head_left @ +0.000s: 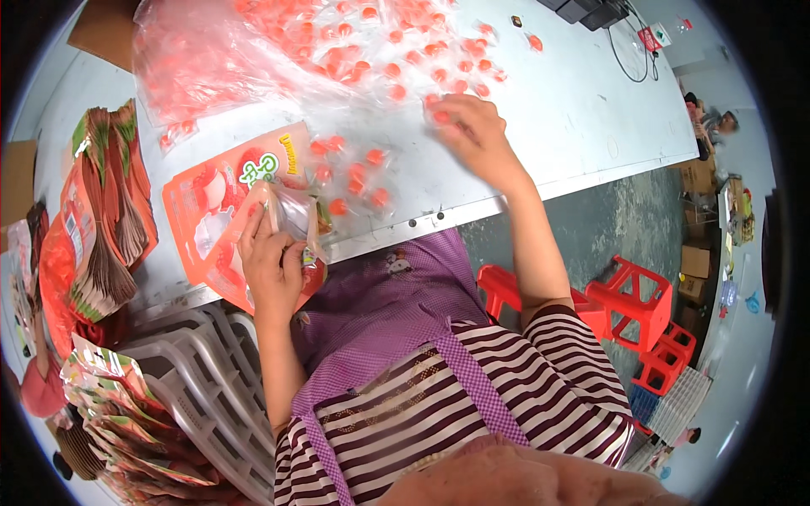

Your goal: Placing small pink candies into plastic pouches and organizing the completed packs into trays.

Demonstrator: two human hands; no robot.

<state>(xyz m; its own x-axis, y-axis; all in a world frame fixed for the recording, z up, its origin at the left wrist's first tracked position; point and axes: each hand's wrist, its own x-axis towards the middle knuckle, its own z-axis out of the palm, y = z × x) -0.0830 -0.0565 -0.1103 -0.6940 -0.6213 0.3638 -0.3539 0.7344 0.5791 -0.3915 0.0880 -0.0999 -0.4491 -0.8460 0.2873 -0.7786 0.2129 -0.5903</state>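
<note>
Right fingers (pixel 460 114): looked blurred
Tabletop (pixel 582 101): shone bright to their right
Plastic bag (pixel 198 72): glared beyond the left fingers (pixel 257 240)
Outer edges: bowed, then fell black

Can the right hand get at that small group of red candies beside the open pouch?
Probably yes: the right hand is above the table nearby, and nothing seems to stand between it and the candies. The left hand grips the pouch on their other side.

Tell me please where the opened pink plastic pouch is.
Left of centre in the head view, the opened pouch is in the left hand, overlapping a flat pink printed pouch.
</note>
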